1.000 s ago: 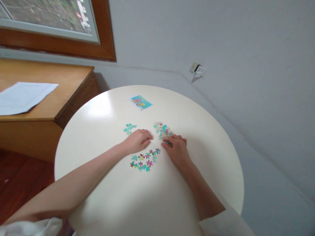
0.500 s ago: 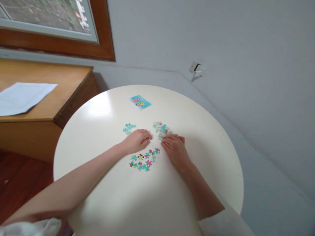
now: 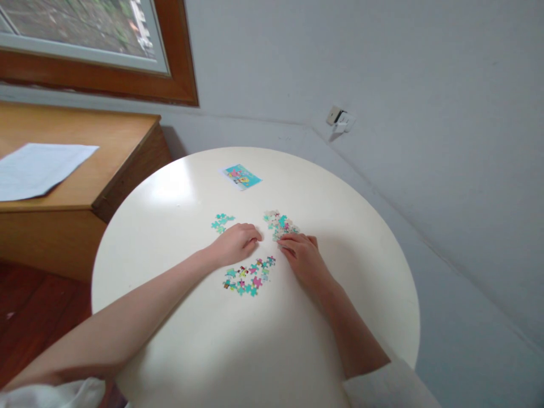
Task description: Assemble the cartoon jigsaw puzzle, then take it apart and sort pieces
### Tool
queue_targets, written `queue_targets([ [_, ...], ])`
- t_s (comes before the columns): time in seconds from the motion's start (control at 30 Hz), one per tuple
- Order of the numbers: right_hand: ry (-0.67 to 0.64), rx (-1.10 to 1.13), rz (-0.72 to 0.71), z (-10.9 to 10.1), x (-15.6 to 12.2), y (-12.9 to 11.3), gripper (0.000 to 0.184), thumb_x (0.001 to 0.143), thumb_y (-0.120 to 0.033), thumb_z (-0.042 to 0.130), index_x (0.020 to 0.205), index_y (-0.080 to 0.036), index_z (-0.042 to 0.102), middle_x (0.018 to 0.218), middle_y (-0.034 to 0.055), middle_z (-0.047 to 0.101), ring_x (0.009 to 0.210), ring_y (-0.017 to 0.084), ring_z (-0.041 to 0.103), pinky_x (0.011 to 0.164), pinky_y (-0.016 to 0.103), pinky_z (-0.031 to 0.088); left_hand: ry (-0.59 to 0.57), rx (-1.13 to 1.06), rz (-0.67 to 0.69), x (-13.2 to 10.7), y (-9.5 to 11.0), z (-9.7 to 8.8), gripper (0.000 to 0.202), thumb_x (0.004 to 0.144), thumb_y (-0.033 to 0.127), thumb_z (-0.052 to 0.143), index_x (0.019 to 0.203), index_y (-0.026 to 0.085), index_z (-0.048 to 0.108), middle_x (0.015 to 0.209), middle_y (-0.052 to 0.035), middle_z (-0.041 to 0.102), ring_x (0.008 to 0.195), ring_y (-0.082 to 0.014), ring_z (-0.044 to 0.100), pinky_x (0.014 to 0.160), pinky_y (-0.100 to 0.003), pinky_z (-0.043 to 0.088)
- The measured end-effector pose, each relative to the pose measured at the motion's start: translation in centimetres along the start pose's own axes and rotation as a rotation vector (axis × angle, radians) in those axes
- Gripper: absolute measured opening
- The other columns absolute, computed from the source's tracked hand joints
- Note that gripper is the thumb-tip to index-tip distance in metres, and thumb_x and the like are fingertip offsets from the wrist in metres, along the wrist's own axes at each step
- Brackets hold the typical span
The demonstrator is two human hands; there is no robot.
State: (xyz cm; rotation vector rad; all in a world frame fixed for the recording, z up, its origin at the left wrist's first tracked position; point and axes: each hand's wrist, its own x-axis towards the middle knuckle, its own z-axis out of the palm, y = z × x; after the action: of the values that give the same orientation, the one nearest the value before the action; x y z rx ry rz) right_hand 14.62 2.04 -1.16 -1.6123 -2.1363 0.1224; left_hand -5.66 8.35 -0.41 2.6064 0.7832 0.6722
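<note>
Small jigsaw pieces lie on a round cream table (image 3: 204,340). My left hand (image 3: 236,242) rests curled on the table between a few teal pieces (image 3: 221,222) and a joined strip of colourful pieces (image 3: 249,276). My right hand (image 3: 302,256) lies flat, fingers together, its fingertips touching the near edge of a loose pile of pieces (image 3: 279,223). I cannot make out anything inside the left hand's curled fingers.
A small picture card (image 3: 241,176) lies at the table's far side. A wooden desk (image 3: 76,170) with a white paper sheet (image 3: 38,168) stands to the left. Grey walls with a white wall socket (image 3: 339,118) close in behind and to the right.
My right hand has slid slightly up and left against the loose pile. The left hand has stayed put.
</note>
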Motion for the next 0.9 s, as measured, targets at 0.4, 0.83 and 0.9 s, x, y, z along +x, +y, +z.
queue_targets([
  [0.4,0.196,-0.117,-0.058,0.8,0.3,-0.4,0.019,0.091,-0.020,0.046,0.083,-0.019,0.064,0.086,0.0049,0.070,0.085,0.019,0.059,0.083,0.034,0.033,0.000,0.004,-0.004,-0.1,0.1,0.0,0.025,0.078,0.007,0.042,0.084,0.015,0.065,0.082,-0.0064,0.066,0.076,-0.0160,0.060,0.072,-0.027,0.047],
  [0.83,0.166,0.235,-0.050,1.7,0.1,0.2,0.019,0.087,-0.015,0.045,0.084,-0.019,0.063,0.084,0.0058,0.069,0.079,0.018,0.063,0.074,0.029,0.049,0.023,-0.003,0.014,0.1,0.2,-0.1,0.024,0.077,0.006,0.044,0.084,0.014,0.065,0.079,-0.0061,0.066,0.072,-0.0151,0.060,0.071,-0.027,0.047],
  [0.9,0.136,0.233,-0.053,1.7,0.1,0.2,0.020,0.086,-0.012,0.045,0.087,-0.019,0.064,0.086,0.0065,0.069,0.080,0.018,0.064,0.075,0.030,0.050,0.020,-0.003,0.009,0.1,0.2,-0.1,0.024,0.078,0.006,0.044,0.084,0.014,0.065,0.080,-0.0063,0.066,0.073,-0.0154,0.060,0.071,-0.027,0.047],
])
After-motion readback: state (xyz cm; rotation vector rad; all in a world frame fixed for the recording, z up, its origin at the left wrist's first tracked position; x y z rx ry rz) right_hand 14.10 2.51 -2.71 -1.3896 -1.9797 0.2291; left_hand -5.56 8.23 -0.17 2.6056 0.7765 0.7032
